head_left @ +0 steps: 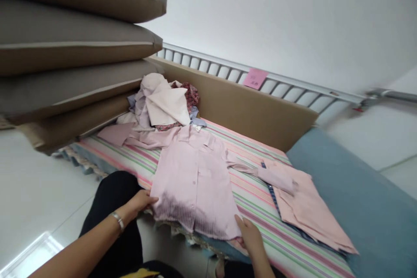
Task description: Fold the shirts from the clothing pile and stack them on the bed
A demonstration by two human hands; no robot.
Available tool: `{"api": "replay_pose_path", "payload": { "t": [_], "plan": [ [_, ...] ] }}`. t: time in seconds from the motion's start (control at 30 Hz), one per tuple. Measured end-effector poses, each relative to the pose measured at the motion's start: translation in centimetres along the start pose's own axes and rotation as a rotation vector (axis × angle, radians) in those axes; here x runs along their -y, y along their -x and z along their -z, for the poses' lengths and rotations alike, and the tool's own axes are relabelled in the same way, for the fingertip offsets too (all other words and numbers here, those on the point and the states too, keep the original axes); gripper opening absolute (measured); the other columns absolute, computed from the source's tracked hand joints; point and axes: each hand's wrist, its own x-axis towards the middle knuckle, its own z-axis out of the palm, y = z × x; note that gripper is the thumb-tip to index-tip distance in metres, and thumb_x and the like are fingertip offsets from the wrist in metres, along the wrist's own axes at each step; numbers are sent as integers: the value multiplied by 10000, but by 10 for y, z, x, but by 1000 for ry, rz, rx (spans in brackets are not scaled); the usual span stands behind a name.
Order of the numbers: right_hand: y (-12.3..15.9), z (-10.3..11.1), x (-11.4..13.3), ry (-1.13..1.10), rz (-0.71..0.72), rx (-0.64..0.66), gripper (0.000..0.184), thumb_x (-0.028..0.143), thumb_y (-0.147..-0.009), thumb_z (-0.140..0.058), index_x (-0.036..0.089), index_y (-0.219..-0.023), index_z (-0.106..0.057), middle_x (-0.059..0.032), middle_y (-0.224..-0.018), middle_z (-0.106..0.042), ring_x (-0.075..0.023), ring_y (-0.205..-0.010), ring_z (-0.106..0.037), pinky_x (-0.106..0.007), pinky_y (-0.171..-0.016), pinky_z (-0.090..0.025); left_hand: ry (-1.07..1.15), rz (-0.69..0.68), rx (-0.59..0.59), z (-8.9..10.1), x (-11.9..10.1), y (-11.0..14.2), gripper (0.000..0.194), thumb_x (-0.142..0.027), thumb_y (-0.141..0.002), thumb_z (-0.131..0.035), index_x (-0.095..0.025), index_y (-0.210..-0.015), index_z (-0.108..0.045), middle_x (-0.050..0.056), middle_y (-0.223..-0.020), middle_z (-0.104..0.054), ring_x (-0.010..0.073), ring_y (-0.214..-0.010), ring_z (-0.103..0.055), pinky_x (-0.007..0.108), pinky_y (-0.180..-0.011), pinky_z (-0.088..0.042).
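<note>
A pink striped button-up shirt (195,178) lies front side up across the striped bedding, collar pointing away from me. Its two long sleeves stretch out to either side. My left hand (141,202) pinches the lower left hem, while my right hand (249,232) grips the lower right hem corner. The hem hangs slightly over the near edge. One cuff rests on a folded peach garment (309,204) at the right, which lies on a dark blue patterned cloth. Beyond the other sleeve sits a heap of crumpled clothes (166,104).
Thick brown cushions (81,52) are stacked at the left. Behind the striped bedding (276,234) stand a brown board (247,108) and a metal rail (293,84) carrying a pink paper note (255,78). A blue-grey surface (365,191) extends at the right.
</note>
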Motion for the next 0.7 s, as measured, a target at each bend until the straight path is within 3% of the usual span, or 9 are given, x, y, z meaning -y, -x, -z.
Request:
{"api": "replay_pose_path", "payload": {
  "t": [0.13,0.33,0.47,0.53,0.6,0.7],
  "plan": [
    [-3,-2,-20,-145,-96,34,386,586,-715,-426,247,-537,-379,56,-366,-369,-117,-332,-371,-252,-382,-297,-8,62,-32,2,6,5,371,-453,-508,-742,-157,-556,-525,-82,-385,-353,65,-378,-303,207,-411,-190],
    [-4,-7,-29,-295,-131,68,359,596,-624,-495,237,-640,-480,54,-404,-428,-118,-357,-396,-254,-399,-321,-119,76,-66,7,12,10,255,-380,-644,-658,-157,-596,-543,-80,-378,-356,74,-349,-320,207,-387,-227],
    [0,2,-27,-315,-147,73,394,553,-625,-507,224,-834,-567,60,-467,-481,-142,-397,-474,-267,-436,-377,-262,14,-135,16,11,15,144,-289,-658,-631,-153,-682,-593,-17,-483,-523,152,-447,-506,259,-451,-387],
    [2,14,-23,-166,-134,19,342,485,-680,-466,216,-854,-587,21,-543,-569,-170,-474,-557,-282,-484,-427,-339,-128,-233,25,3,14,218,-308,-699,-607,-154,-853,-621,48,-739,-654,206,-683,-619,312,-633,-483],
    [4,26,-14,40,-67,-92,292,399,-724,-432,210,-854,-614,-45,-728,-677,-202,-663,-645,-296,-606,-481,-464,-388,-359,33,-10,5,317,-372,-776,-540,-167,-1008,-606,86,-982,-665,238,-918,-620,366,-831,-476],
    [9,26,14,209,111,-250,372,366,-800,-364,193,-969,-647,-98,-1041,-689,-228,-971,-634,-312,-838,-473,-699,-814,-464,39,-29,-27,369,-414,-854,-441,-173,-1074,-613,108,-1095,-651,259,-1045,-590,417,-952,-438]
  ]
}}
